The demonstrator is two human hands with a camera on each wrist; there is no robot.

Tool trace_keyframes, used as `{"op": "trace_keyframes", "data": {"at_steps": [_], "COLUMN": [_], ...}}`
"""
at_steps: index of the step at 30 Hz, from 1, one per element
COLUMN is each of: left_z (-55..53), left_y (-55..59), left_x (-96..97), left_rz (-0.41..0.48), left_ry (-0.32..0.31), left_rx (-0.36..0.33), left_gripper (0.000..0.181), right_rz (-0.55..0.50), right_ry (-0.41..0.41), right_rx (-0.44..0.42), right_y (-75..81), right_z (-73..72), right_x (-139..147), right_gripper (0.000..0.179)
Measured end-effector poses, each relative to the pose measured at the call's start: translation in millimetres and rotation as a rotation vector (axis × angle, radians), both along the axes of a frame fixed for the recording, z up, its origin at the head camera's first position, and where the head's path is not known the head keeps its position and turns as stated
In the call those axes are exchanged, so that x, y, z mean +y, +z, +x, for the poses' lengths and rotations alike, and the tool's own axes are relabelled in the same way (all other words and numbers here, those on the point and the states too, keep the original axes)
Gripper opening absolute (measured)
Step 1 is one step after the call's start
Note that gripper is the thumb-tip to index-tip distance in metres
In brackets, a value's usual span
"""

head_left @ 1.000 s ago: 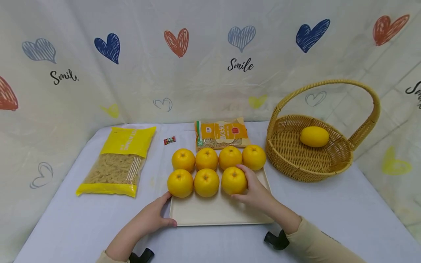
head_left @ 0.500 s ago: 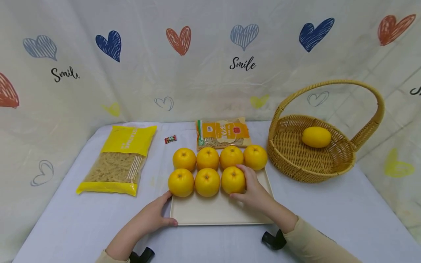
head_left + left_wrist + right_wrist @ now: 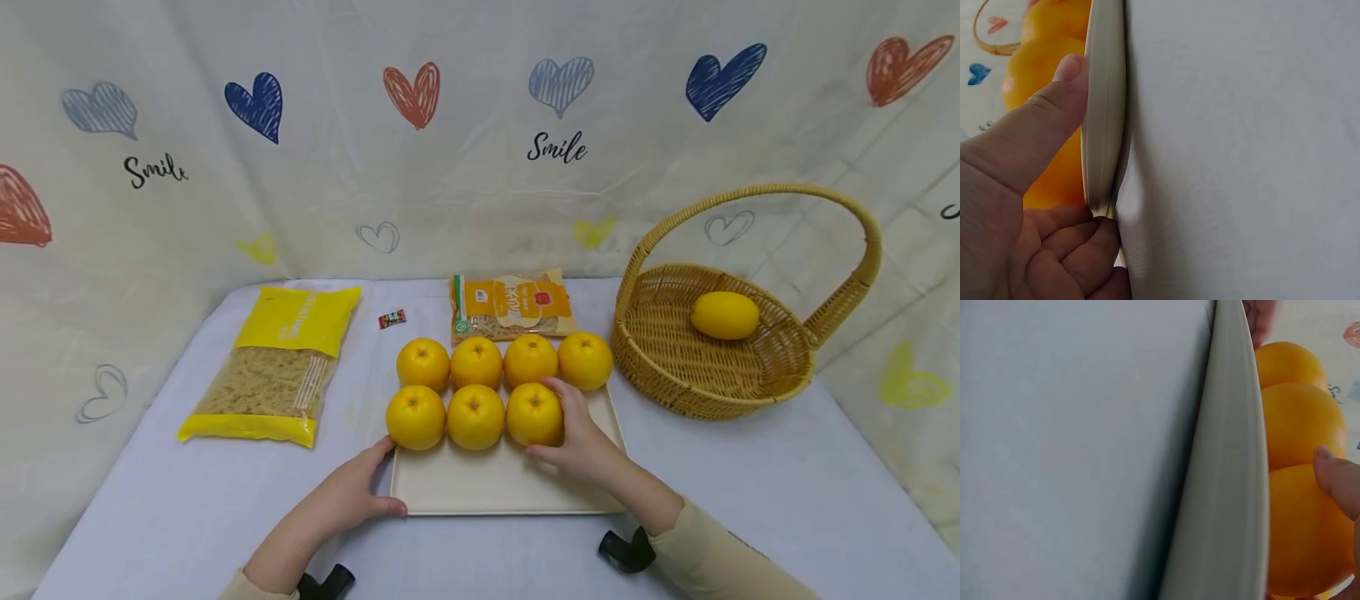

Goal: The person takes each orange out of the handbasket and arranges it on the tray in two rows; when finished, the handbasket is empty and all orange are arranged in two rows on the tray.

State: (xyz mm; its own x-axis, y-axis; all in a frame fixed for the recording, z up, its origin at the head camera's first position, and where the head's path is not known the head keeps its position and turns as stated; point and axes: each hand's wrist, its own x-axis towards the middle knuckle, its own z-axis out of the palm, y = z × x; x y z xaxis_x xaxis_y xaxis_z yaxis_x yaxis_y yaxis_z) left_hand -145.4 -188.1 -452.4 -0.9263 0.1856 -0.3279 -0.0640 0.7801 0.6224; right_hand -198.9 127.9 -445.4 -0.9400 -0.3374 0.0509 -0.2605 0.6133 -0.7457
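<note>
Several oranges stand in two rows on a cream tray (image 3: 480, 492), four-sided with a low rim. My right hand (image 3: 577, 437) grips the right orange of the front row (image 3: 534, 414), thumb on its near side and fingers round its right side. In the right wrist view the thumb (image 3: 1338, 478) presses on that orange (image 3: 1310, 531). My left hand (image 3: 347, 492) holds the tray at its front left corner, thumb at the front rim and fingers at the left side. The left wrist view has the thumb (image 3: 1054, 112) against the rim (image 3: 1105, 106), with the other fingers curled beside it.
A yellow bag of pasta (image 3: 273, 367) lies at the left. Behind the oranges are a small wrapped candy (image 3: 392, 319) and an orange food packet (image 3: 512, 304). At the right stands a wicker basket (image 3: 697, 396) with a tall handle and a lemon (image 3: 725, 315) inside.
The head view has shifted very slightly. Both hands, the oranges and the tray keep their places relative to one another.
</note>
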Motion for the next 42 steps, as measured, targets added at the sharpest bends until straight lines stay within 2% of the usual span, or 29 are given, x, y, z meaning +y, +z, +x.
{"op": "trace_keyframes", "data": {"at_steps": [7,13,16,20,23,26,30,34,42], "left_z": [-1.4,-2.2,-2.1,-1.9,-1.0,0.5,0.8,1.8,5.0], "left_y": [-0.7,1.4,2.6,3.1,1.8,-0.2,-1.4,-0.9,1.6], "left_x": [0.9,0.6,-0.2,-1.1,-1.2,-1.3,-0.4,0.8,-0.4], "left_rz": [-0.004,-0.014,-0.027,-0.025,-0.014,-0.014,-0.009,0.000,0.009], "left_ry": [-0.003,0.011,0.023,0.029,0.028,0.026,0.018,0.015,0.017], "left_rx": [0.005,-0.001,-0.007,-0.007,-0.011,-0.012,-0.013,-0.016,-0.015], "left_gripper": [0.105,0.105,0.105,0.105,0.105,0.105,0.105,0.105,0.106], "right_rz": [-0.010,-0.068,-0.084,-0.004,0.105,0.206,0.312,0.358,0.397], "right_ry": [0.000,-0.023,-0.093,-0.256,-0.350,-0.384,-0.377,-0.347,-0.263], "right_rx": [0.013,0.123,0.210,0.298,0.297,0.261,0.202,0.155,0.206], "right_y": [7.2,34.7,47.7,54.6,56.6,56.5,51.4,44.6,34.0], "right_z": [0.4,-5.7,-17.3,-42.6,-60.2,-74.2,-88.9,-100.4,-122.4], "right_x": [6.3,32.4,59.6,116.0,158.2,186.1,209.1,224.8,236.1], "right_gripper": [0.094,0.093,0.092,0.090,0.089,0.087,0.088,0.091,0.095]}}
